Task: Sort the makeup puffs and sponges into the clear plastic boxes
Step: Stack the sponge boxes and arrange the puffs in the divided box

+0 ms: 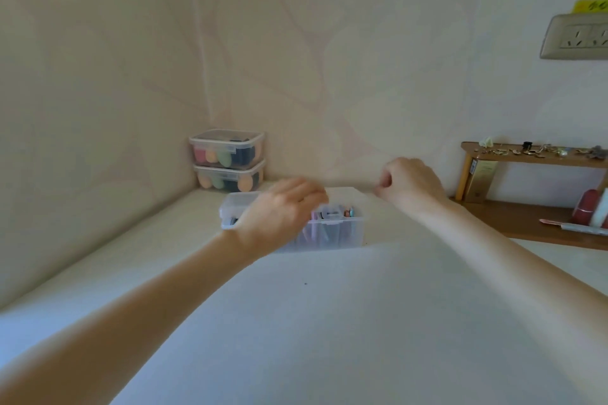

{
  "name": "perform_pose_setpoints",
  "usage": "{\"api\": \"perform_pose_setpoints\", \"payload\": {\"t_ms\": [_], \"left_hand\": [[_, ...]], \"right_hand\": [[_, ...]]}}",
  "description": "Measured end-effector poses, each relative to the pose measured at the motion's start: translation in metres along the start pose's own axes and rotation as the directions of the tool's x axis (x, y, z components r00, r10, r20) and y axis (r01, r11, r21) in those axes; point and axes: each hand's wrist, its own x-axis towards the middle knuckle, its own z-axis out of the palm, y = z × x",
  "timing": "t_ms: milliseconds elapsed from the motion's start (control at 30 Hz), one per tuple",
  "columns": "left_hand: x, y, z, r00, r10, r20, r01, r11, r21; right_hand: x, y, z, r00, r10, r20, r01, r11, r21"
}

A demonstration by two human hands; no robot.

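**Though Blurred, Three Boxes Counted**

Where pale patterned walls meet, two lidded clear boxes [227, 149] of coloured sponges [225, 158] sit stacked on the white counter [329, 322]. Nearer box [342, 223]: blurred left hand [279, 210] over it, fingers' state unclear. Right hand [409, 182]: curled, apparently empty. Yellow label [590, 5] unreadable.

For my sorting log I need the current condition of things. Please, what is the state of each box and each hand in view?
Top stacked box: lid on, colored sponges inside, resting on the lower one.
Bottom stacked box: closed, sponges inside, in the corner.
Front box: lid on, items inside.
Left hand: over the front box, blurred; grip unclear.
Right hand: fingers curled, beyond the front box; contents unclear.
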Motion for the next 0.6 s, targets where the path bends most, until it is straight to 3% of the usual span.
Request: {"api": "perform_pose_setpoints", "payload": {"t_ms": [67, 133, 200, 267, 300, 433, 600], "left_hand": [[0.0, -0.007, -0.016, 0.993, -0.115, -0.001, 0.115, 0.993, 0.039], [-0.004, -0.011, -0.029, 0.939, -0.303, 0.161, 0.29, 0.952, 0.098], [-0.016, -0.014, -0.03, 0.799, -0.468, 0.377, 0.407, 0.883, 0.233], [-0.03, -0.011, -0.033, 0.669, -0.533, 0.518, 0.398, 0.846, 0.355], [-0.036, -0.008, -0.036, 0.641, -0.541, 0.544, 0.386, 0.84, 0.381], [-0.043, 0.0, -0.036, 0.656, -0.564, 0.502, 0.353, 0.817, 0.457], [-0.028, 0.005, -0.036, 0.59, -0.627, 0.509, 0.322, 0.761, 0.563]], "right_hand": [[-0.008, -0.016, -0.003, 0.99, -0.14, -0.031, 0.138, 0.989, -0.057], [-0.016, -0.032, 0.007, 0.957, -0.272, 0.1, 0.283, 0.952, -0.114], [-0.024, -0.041, 0.024, 0.935, -0.296, 0.196, 0.332, 0.924, -0.188], [-0.033, -0.045, 0.036, 0.938, -0.28, 0.203, 0.327, 0.908, -0.262], [-0.036, -0.047, 0.039, 0.941, -0.277, 0.195, 0.327, 0.896, -0.301], [-0.042, -0.052, 0.04, 0.942, -0.3, 0.152, 0.336, 0.836, -0.433], [-0.048, -0.05, 0.047, 0.945, -0.309, 0.106, 0.322, 0.834, -0.449]]}}
